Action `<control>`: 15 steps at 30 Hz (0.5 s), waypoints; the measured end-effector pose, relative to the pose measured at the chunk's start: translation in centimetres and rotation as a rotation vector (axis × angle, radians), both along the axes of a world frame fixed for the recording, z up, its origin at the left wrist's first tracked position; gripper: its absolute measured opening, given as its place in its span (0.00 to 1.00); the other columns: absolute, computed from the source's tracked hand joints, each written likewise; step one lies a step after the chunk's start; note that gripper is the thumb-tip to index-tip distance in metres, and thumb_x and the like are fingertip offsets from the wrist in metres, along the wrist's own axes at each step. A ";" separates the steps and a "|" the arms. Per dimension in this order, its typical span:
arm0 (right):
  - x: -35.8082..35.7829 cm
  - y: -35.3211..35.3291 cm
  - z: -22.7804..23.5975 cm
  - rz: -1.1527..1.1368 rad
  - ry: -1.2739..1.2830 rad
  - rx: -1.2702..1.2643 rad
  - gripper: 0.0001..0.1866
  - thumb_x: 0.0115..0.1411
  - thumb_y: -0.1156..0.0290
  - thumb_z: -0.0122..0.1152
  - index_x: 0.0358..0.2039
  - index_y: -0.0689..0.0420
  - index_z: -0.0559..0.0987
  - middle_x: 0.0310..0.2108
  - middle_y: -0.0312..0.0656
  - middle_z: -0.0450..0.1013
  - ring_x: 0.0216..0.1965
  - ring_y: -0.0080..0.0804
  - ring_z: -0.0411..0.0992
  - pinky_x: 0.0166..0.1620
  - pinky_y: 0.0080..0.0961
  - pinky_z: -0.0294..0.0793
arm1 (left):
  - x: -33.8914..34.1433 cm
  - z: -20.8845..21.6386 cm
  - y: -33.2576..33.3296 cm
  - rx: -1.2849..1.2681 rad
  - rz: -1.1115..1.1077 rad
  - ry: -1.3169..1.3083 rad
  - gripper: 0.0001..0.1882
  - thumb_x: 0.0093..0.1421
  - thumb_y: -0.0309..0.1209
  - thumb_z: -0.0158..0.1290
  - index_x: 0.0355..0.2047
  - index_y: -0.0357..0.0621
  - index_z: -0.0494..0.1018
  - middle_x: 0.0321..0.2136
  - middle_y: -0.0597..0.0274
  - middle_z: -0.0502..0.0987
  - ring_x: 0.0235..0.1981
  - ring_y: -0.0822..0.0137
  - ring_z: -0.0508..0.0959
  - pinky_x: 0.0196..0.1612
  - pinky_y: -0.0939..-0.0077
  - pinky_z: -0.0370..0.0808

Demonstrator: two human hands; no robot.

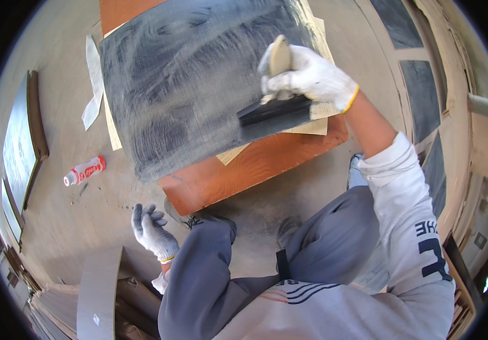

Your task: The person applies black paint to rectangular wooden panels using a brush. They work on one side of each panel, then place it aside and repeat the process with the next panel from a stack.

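My right hand (309,73), in a white work glove with a yellow cuff edge, grips a hand tool with a pale, wood-like handle (281,55) and a wide black head (273,114). The head rests along the near right part of a large dark grey panel (181,90), whose face is marked with pale, curved streaks. Whether that head is a blade or bristles I cannot make out. Beside my left knee, my left hand (154,233) hangs off the panel, holding nothing. Its glove has grey-stained fingers, loosely bent and apart.
Under the panel lie cream sheets (313,127) and an orange-brown board (255,173). A red and white bottle (85,170) lies on the floor to the left, near a white strip (91,82). Dark panels (419,99) line the right side; boards (99,294) lean at the lower left.
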State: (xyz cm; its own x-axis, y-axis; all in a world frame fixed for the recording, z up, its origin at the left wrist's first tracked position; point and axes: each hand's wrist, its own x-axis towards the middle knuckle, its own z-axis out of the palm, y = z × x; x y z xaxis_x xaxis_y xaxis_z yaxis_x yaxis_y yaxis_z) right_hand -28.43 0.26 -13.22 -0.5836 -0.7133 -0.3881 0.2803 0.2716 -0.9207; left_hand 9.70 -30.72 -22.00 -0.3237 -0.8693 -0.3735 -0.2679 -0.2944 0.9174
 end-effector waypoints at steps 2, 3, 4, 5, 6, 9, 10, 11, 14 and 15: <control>-2.0 4.5 -1.2 -0.036 -0.051 -0.062 0.15 0.64 0.76 0.69 0.49 0.61 0.76 0.35 0.42 0.81 0.34 0.32 0.84 0.31 0.21 0.79 | 0.0 0.7 -1.5 -0.055 -0.019 0.006 0.23 0.70 0.23 0.49 0.65 0.28 0.69 0.41 0.48 0.82 0.29 0.70 0.79 0.29 0.81 0.74; -2.7 6.7 -1.3 -0.097 -0.074 -0.064 0.16 0.64 0.77 0.69 0.50 0.61 0.75 0.35 0.44 0.81 0.34 0.35 0.85 0.30 0.23 0.81 | -0.3 0.8 -2.1 -0.082 -0.035 0.012 0.24 0.71 0.24 0.49 0.65 0.29 0.68 0.42 0.49 0.82 0.29 0.70 0.79 0.29 0.81 0.75; -3.1 8.1 -1.4 -0.130 -0.035 0.005 0.16 0.64 0.77 0.69 0.50 0.62 0.75 0.35 0.44 0.81 0.34 0.36 0.85 0.30 0.23 0.82 | -0.6 1.2 -2.3 -0.112 -0.042 0.023 0.23 0.71 0.24 0.49 0.65 0.29 0.69 0.41 0.49 0.82 0.30 0.71 0.79 0.30 0.81 0.74; -3.2 8.8 -1.0 -0.167 0.003 0.081 0.16 0.63 0.77 0.69 0.50 0.62 0.75 0.35 0.44 0.81 0.33 0.38 0.86 0.30 0.23 0.83 | -1.4 1.8 -2.2 -0.135 -0.053 0.034 0.23 0.70 0.24 0.49 0.64 0.28 0.69 0.41 0.50 0.82 0.30 0.72 0.79 0.30 0.82 0.74; -3.3 9.1 -1.0 -0.143 -0.016 0.060 0.16 0.62 0.75 0.70 0.49 0.62 0.76 0.35 0.44 0.81 0.34 0.35 0.85 0.33 0.23 0.84 | -2.1 2.4 -2.1 -0.157 -0.065 0.045 0.23 0.70 0.23 0.49 0.64 0.27 0.69 0.41 0.51 0.82 0.30 0.72 0.78 0.31 0.82 0.74; -1.7 4.7 -0.2 -0.031 0.003 0.058 0.16 0.62 0.74 0.71 0.48 0.62 0.76 0.35 0.42 0.80 0.32 0.30 0.83 0.34 0.23 0.82 | -4.2 3.4 -1.3 -0.184 -0.111 0.056 0.22 0.71 0.24 0.49 0.64 0.28 0.69 0.41 0.52 0.82 0.31 0.73 0.78 0.32 0.82 0.73; -0.9 2.6 0.2 -0.010 -0.009 0.027 0.16 0.62 0.73 0.71 0.47 0.61 0.76 0.34 0.41 0.80 0.31 0.27 0.82 0.33 0.23 0.81 | -5.0 4.1 -0.9 -0.201 -0.132 0.057 0.22 0.72 0.25 0.49 0.64 0.28 0.69 0.41 0.52 0.82 0.31 0.73 0.78 0.32 0.82 0.73; 0.0 0.7 0.4 0.013 -0.018 -0.001 0.16 0.62 0.73 0.71 0.47 0.61 0.76 0.33 0.39 0.80 0.30 0.25 0.80 0.33 0.23 0.79 | -5.5 4.5 -0.6 -0.217 -0.151 0.061 0.22 0.72 0.25 0.49 0.64 0.28 0.70 0.41 0.53 0.82 0.31 0.73 0.78 0.32 0.82 0.73; -0.7 0.6 -0.7 0.086 0.071 0.078 0.14 0.62 0.74 0.69 0.45 0.60 0.75 0.32 0.39 0.79 0.29 0.25 0.80 0.29 0.23 0.76 | -7.7 5.8 0.3 -0.287 -0.221 0.067 0.22 0.72 0.25 0.48 0.64 0.29 0.70 0.41 0.54 0.82 0.31 0.74 0.77 0.33 0.82 0.73; -1.3 1.9 -0.7 0.038 0.002 0.007 0.14 0.62 0.74 0.69 0.46 0.60 0.76 0.32 0.40 0.80 0.29 0.26 0.81 0.29 0.23 0.75 | -8.4 6.4 0.5 -0.321 -0.238 0.067 0.22 0.73 0.25 0.48 0.64 0.29 0.70 0.41 0.54 0.82 0.31 0.74 0.77 0.33 0.81 0.73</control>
